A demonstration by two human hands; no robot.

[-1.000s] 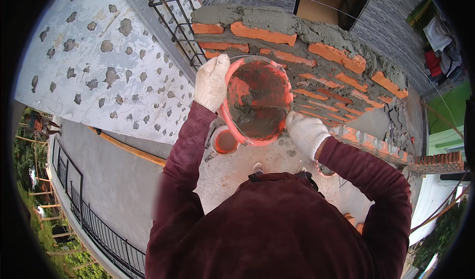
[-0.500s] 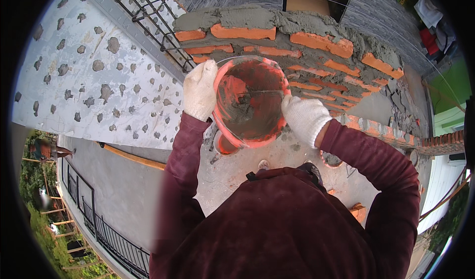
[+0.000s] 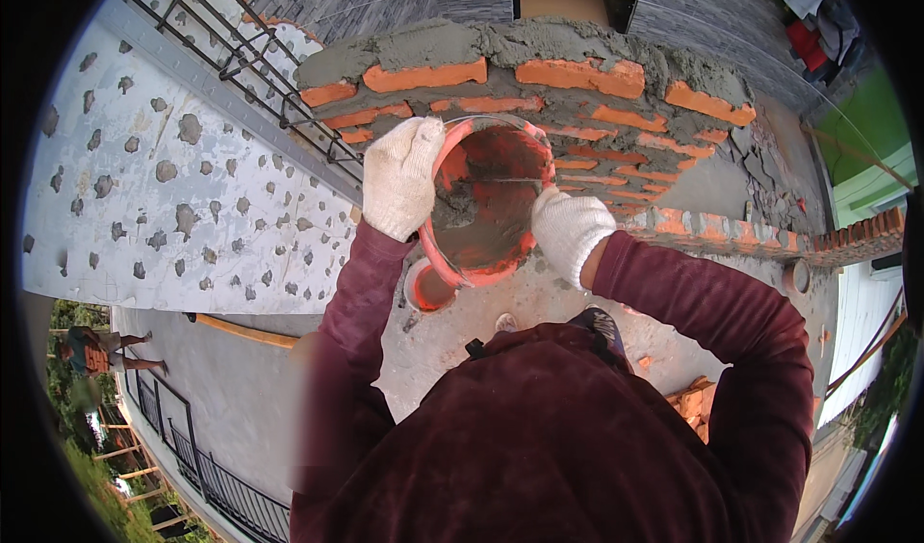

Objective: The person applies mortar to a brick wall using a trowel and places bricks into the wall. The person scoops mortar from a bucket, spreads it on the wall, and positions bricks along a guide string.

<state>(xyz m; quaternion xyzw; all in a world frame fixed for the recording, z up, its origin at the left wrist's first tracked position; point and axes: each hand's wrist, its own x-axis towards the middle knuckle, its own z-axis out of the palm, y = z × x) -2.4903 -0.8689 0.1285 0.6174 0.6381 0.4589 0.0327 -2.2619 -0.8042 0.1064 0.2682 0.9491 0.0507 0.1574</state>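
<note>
A round red-orange plastic bucket [image 3: 489,278], smeared with cement, is held in front of the person's body, above the floor and just on the near side of an orange brick wall with thick grey joints [image 3: 577,78]. The left hand [image 3: 402,179], in a cream knitted glove, grasps the bucket at its left rim; the right hand [image 3: 573,235], gloved alike, clasps the right rim lower down. The hands sit at uneven heights, so matching their lift should steady the load; a wet rim could slip in knitted gloves, and a firm grip close to the torso seems wise. Footing deserves care too.

Inside the bucket, wet grey mortar [image 3: 481,240] covers the bottom and streaks the walls; its depth cannot be told. Below and to the left, a smaller pale pail with an orange inside [image 3: 432,293] stands on the grey concrete floor [image 3: 423,355]; its contents are unclear.
</note>
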